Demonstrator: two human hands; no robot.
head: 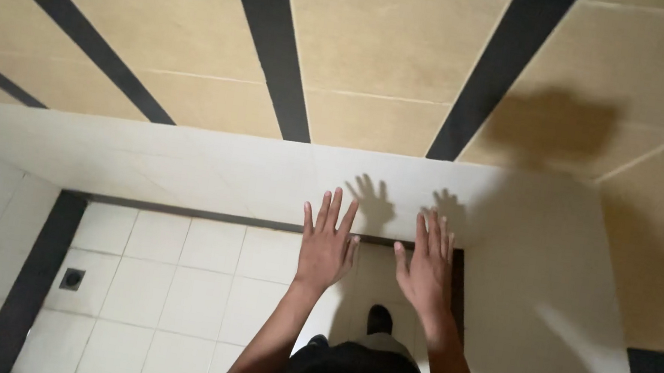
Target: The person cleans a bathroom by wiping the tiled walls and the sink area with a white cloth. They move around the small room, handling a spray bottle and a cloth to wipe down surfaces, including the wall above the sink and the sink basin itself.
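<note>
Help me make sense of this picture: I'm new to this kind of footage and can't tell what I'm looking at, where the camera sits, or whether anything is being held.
There is no machine here, just a person filmed by a camera worn on their own head, looking straight down. The two bare arms reaching up from the bottom edge are theirs. The left hand and right hand are both open with fingers spread, and hold nothing. They are stretched out in front of a white ledge, and their shadows fall on it; whether they touch it I cannot tell. Below is a white tiled floor with a small floor drain and one dark shoe. Beyond the ledge is a tan tiled surface with black stripes.
</note>
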